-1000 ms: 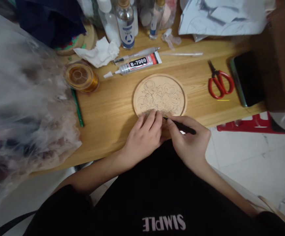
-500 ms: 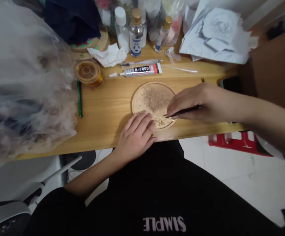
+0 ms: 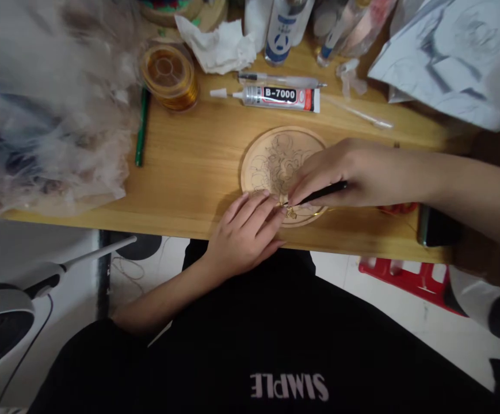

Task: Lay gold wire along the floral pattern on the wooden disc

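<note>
Wooden disc (image 3: 256, 172), round and raised-rimmed, with curled gold wire (image 3: 292, 213)

Disc (image 3: 281, 161) on table (image 3: 198, 172), glue tube (image 3: 281, 98) behind it, spool (image 3: 170, 75) left of tube, phone (image 3: 438, 231) at right

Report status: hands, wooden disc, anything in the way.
Right hand gripping black tool, tip by gold wire. Wooden disc on table, left hand at near edge. Right hand blocks view of disc's right part.
</note>
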A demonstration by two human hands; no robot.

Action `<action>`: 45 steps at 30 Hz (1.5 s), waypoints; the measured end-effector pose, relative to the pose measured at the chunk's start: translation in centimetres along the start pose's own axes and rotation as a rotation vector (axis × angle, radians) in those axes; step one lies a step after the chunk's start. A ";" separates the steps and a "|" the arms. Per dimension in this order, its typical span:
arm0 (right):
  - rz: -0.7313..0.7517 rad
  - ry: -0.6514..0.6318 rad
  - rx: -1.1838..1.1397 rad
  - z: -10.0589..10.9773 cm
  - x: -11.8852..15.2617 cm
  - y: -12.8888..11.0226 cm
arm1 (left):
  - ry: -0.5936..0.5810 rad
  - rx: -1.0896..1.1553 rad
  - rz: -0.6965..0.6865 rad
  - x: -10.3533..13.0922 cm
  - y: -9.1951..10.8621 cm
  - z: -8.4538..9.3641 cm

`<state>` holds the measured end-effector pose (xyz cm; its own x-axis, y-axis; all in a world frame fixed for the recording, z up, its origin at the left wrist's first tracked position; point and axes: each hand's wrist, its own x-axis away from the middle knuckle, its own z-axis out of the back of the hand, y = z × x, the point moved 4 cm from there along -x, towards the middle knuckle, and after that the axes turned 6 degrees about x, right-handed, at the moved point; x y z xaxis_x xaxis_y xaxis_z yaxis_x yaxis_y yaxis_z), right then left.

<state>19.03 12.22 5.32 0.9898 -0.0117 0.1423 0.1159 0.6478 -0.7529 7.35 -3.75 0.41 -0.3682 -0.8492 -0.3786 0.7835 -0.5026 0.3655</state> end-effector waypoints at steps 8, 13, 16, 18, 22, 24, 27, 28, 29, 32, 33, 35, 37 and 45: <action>0.023 -0.017 0.063 -0.1 -0.1 0.5 | -0.010 0.052 0.004 0.3 -0.1 -0.3; 0.053 0.006 0.088 0.1 -0.4 0.4 | 0.004 -0.023 -0.021 0.0 0.1 -0.2; 0.040 -0.006 0.083 0.1 -0.7 0.3 | -0.004 -0.056 -0.024 -0.1 0.1 -0.2; -0.001 -0.021 0.091 0.1 -0.9 0.4 | -0.012 -0.064 -0.023 0.0 0.1 -0.3; -0.023 -0.035 0.117 0.0 -1.1 0.5 | -0.009 -0.062 -0.018 0.1 0.1 -0.4; 0.000 -0.025 0.122 0.0 -1.0 0.4 | -0.007 -0.047 -0.012 0.2 0.1 -0.5; -0.008 -0.008 0.110 0.0 -1.0 0.4 | 0.002 -0.021 -0.008 0.2 0.0 -0.6; -0.023 -0.006 0.092 0.1 -1.1 0.4 | 0.006 -0.020 -0.010 0.2 0.1 -0.6; -0.042 -0.004 0.071 0.1 -1.1 0.4 | 0.010 -0.025 -0.014 0.2 0.1 -0.5; -0.106 -0.012 0.033 0.1 -1.4 0.4 | 0.022 -0.067 -0.031 0.1 0.1 -0.4; -0.118 -0.015 0.040 0.1 -1.5 0.4 | 0.026 -0.080 -0.035 0.0 0.2 -0.4; -0.110 -0.023 0.066 0.1 -1.6 0.4 | 0.030 -0.093 -0.041 -0.1 0.2 -0.3; -0.076 -0.015 0.089 0.1 -1.6 0.4 | 0.025 -0.099 -0.041 -0.2 0.2 -0.3; 0.016 0.032 0.137 0.0 -1.1 0.2 | 0.014 -0.074 -0.042 -0.1 0.2 -0.3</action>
<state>17.94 12.41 4.99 0.9938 -0.0236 0.1085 0.0898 0.7457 -0.6602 7.68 -3.73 0.23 -0.3946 -0.8250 -0.4045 0.8026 -0.5238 0.2854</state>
